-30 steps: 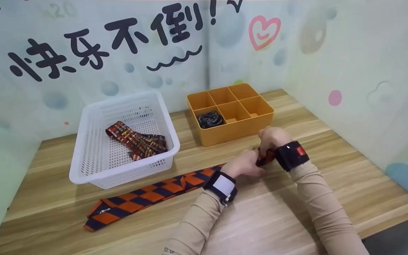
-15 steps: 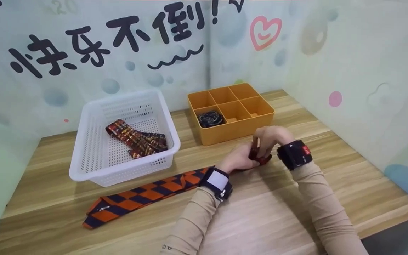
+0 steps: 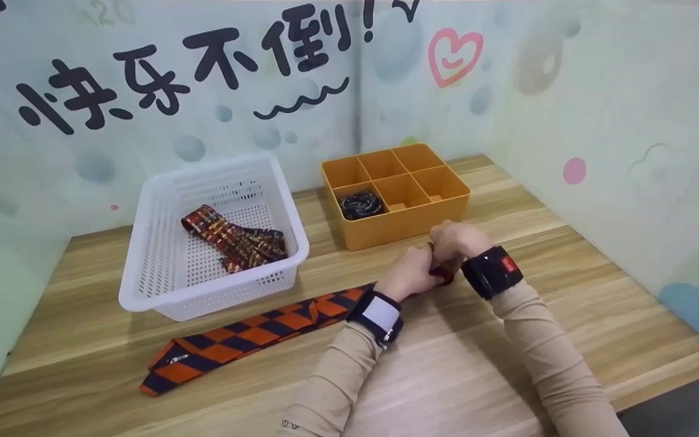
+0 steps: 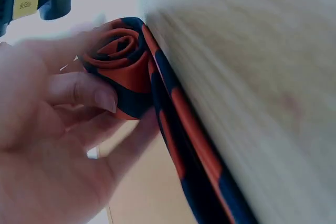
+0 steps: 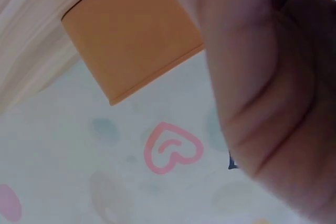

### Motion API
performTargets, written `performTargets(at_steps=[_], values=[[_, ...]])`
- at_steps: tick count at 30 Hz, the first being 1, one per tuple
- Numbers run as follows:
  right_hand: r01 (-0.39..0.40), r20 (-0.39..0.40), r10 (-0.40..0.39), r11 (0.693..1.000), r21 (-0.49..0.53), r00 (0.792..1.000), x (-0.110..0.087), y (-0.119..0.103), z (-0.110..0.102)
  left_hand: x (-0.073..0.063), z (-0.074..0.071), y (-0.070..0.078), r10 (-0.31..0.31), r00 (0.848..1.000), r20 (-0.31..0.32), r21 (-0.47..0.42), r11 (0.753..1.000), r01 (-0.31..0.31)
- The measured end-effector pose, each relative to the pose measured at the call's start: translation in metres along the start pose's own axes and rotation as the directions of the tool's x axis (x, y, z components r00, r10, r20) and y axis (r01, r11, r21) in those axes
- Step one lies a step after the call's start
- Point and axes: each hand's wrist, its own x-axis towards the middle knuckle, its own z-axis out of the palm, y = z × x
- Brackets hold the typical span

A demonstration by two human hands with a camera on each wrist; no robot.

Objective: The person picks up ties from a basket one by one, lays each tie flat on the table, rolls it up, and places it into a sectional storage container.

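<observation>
An orange-and-navy necktie (image 3: pixel 234 340) lies stretched along the table, its wide end at the lower left. Its other end is wound into a roll (image 4: pixel 118 69), standing on edge in the left wrist view. My left hand (image 3: pixel 410 273) holds this roll low down, fingers and thumb against its side. From the right, my right hand (image 3: pixel 460 241) grips the roll with bent fingers, covering most of it in the head view. The right wrist view shows the right hand (image 5: pixel 252 77) close up, with the tie out of sight there.
Behind the tie stands a white perforated basket (image 3: pixel 213 306) with a multicoloured patterned tie (image 3: pixel 228 237) inside. A yellow six-compartment box (image 3: pixel 404 229) sits just beyond the hands, a dark rolled tie (image 3: pixel 361 204) in its front left compartment. Walls border the table (image 3: pixel 568 291) behind and at both sides.
The right hand has shifted over the roll, first lifting slightly and then coming down closer to the left hand. The left hand moved slightly left, then back. The tie's wide end stays nearly in place.
</observation>
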Motion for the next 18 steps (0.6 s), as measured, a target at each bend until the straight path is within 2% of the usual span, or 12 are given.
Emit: performTargets(at_steps=[2,6,9,12,18], values=[[0.068,0.017,-0.068,0.997,-0.04,0.998,-0.001,0.003,-0.002,0.0,-0.001,0.001,-0.018,0.999,-0.03,0.014,1.0,0.018],[0.199,0.051,-0.195,0.976,-0.094,0.98,-0.003,0.006,-0.007,-0.001,-0.006,-0.003,-0.092,0.995,-0.036,-0.023,0.996,0.091],[0.24,0.032,-0.238,0.965,-0.105,0.971,-0.002,0.002,-0.008,-0.002,-0.009,-0.005,-0.128,0.991,-0.038,-0.045,0.991,0.126],[0.249,-0.011,-0.252,0.96,-0.126,0.968,-0.001,-0.004,-0.006,-0.004,-0.011,-0.005,-0.139,0.989,-0.051,-0.049,0.989,0.137],[0.174,-0.071,-0.191,0.966,-0.191,0.979,-0.007,-0.02,-0.001,-0.005,-0.015,-0.001,-0.15,0.988,-0.034,0.006,0.989,0.151]])
